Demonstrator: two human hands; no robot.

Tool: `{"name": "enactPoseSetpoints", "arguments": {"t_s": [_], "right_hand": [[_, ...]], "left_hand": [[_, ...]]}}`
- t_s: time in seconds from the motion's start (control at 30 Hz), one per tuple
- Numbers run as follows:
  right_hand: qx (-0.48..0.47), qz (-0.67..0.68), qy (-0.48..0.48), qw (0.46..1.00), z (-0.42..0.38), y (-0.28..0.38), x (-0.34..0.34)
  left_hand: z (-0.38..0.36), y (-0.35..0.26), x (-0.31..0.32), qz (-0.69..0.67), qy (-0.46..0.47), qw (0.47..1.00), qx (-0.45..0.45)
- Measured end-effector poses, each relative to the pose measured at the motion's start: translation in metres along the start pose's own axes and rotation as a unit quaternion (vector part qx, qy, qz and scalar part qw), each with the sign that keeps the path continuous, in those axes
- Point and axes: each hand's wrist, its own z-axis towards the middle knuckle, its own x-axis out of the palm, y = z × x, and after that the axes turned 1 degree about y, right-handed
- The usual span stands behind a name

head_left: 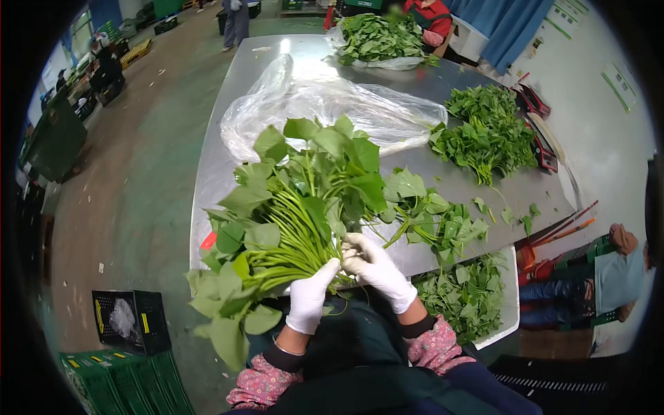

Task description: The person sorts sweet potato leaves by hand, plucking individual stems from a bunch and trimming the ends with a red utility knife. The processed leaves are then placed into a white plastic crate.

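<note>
A large bunch of leafy greens [287, 232], with heart-shaped leaves and long green stems like sweet potato leaves, is held over the near edge of the metal table [228, 97]. My left hand [309, 297], in a white glove, is closed around the stem ends. Also gloved in white, my right hand [377, 270] is beside the stem ends with its fingers curled together. What its fingertips pinch is hidden. Loose leafy stems [443, 225] lie on the table just right of the bunch.
A clear plastic bag [325, 104] lies behind the bunch. More piles of greens [484, 131] sit at the right and far end. A white bin [510, 290] of leaves is at my right. Crates [128, 384] stand lower left. A person in red [436, 21] is across the table.
</note>
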Motion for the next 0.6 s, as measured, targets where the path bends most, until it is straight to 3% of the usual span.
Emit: {"name": "enactPoseSetpoints", "arguments": {"t_s": [0.03,0.07,0.2,0.37,0.47,0.53,0.57,0.6], "right_hand": [[-0.008,-0.054,0.001,0.999,0.003,0.001,0.005],[-0.073,-0.061,-0.027,0.995,0.007,0.001,0.010],[-0.003,0.142,-0.137,0.980,0.004,0.005,0.031],[-0.028,0.128,-0.104,0.986,-0.020,-0.007,0.013],[-0.184,0.234,-0.189,0.936,-0.036,-0.033,-0.042],[-0.250,0.312,-0.275,0.874,-0.052,-0.028,-0.093],[-0.265,0.407,-0.305,0.819,-0.061,-0.019,-0.114],[-0.226,0.412,-0.343,0.813,-0.069,-0.008,-0.127]], "left_hand": [[-0.006,0.002,-0.003,0.170,0.069,0.977,0.112],[-0.005,0.012,-0.001,0.101,0.036,0.990,0.097],[0.013,0.000,0.017,-0.198,-0.131,0.971,0.004],[0.029,-0.005,-0.012,-0.231,-0.176,0.957,0.008],[0.029,-0.025,-0.017,-0.239,-0.190,0.952,0.031],[0.027,-0.027,-0.021,-0.244,-0.170,0.954,0.039],[0.024,-0.032,-0.018,-0.248,-0.164,0.954,0.040],[0.024,-0.030,-0.014,-0.241,-0.172,0.954,0.040]]}}
